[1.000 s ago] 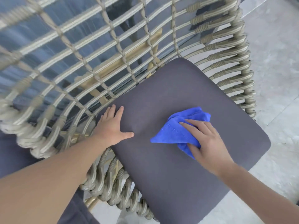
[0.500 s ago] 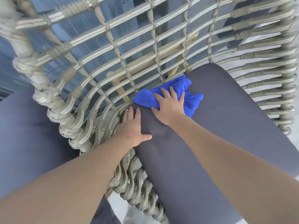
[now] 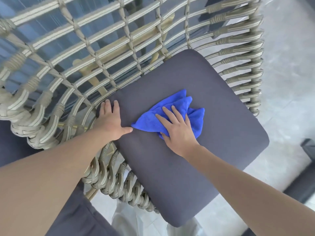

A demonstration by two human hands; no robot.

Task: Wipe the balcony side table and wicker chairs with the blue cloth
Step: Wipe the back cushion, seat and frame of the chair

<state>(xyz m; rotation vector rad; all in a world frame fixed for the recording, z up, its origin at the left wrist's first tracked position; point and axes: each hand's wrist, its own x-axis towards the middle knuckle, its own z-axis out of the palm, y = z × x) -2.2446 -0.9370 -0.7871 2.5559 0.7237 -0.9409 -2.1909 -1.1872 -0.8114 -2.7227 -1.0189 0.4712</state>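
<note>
On a balcony wicker chair (image 3: pixel 71 92), the blue cloth (image 3: pixel 172 116) has swept back from the rear edge of the grey seat cushion (image 3: pixel 213 133), where it lay half a second ago, to the cushion's middle; the seat appears well covered, though the woven frame shows no sign of wiping yet. The person's right hand (image 3: pixel 179 132) lies flat on the bunched cloth, fingers straight and spread, pressing it down rather than clutching it. The left hand (image 3: pixel 111 122), likewise flat and unclenched, braces the cushion's near corner beside the weave, its thumb tip almost meeting the cloth's corner.
</note>
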